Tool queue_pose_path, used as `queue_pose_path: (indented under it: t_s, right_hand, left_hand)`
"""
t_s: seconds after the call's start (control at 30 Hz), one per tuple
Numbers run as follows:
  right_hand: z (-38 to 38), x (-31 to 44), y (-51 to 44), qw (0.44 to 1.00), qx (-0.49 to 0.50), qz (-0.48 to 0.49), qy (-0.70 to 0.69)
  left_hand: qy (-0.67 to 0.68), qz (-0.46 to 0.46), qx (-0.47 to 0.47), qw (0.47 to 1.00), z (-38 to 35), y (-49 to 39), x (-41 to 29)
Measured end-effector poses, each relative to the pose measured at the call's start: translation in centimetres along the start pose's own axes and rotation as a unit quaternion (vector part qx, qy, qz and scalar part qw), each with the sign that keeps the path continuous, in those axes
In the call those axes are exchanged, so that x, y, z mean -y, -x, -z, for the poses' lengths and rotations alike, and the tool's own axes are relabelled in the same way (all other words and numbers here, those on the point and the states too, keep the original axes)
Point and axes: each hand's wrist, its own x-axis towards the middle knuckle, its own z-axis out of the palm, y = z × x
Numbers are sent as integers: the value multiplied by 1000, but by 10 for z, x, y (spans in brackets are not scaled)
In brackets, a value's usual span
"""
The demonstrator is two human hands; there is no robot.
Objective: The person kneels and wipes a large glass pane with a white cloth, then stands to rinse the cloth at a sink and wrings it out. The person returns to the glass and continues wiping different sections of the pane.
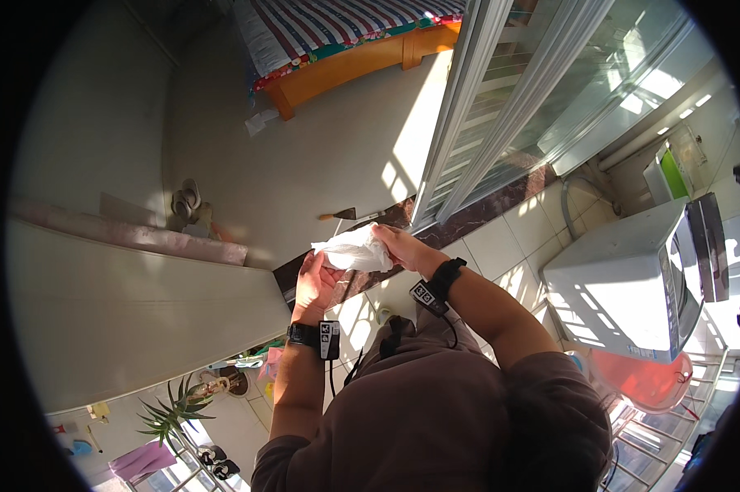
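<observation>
A crumpled white sheet, tissue or thin cloth (354, 248), is stretched between my two hands above a dark marble door sill (499, 200). My left hand (316, 283) pinches its left end, palm partly turned up. At the right end my right hand (402, 247) grips it, thumb on top. On the floor just beyond lie a scraper (345, 214) with a wooden handle and a second slim tool (370, 217). The white sheet hides part of what lies beneath it.
Sliding glass door frames (462, 117) rise at the right of the sill. A washing machine (616, 277) stands on the tiled side, with a pink basin (644, 378) near it. Shoes (186, 200) sit by the left wall. A wooden bed (345, 64) is at the top, a potted plant (176, 412) lower left.
</observation>
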Motion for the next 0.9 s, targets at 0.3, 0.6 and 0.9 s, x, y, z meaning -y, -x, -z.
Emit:
queue_pose_path:
  t_s: [0.3, 0.6, 0.9]
  right_hand:
    - [-59, -19, -66, 958, 116, 132, 225]
    - [-73, 17, -171, 932, 126, 261, 219]
    - [-44, 113, -268, 976, 97, -14, 193]
  left_hand:
    - [-268, -186, -235, 916, 65, 15, -23]
    - [-375, -99, -291, 875, 96, -48, -74]
    - [-419, -126, -237, 867, 65, -191, -185]
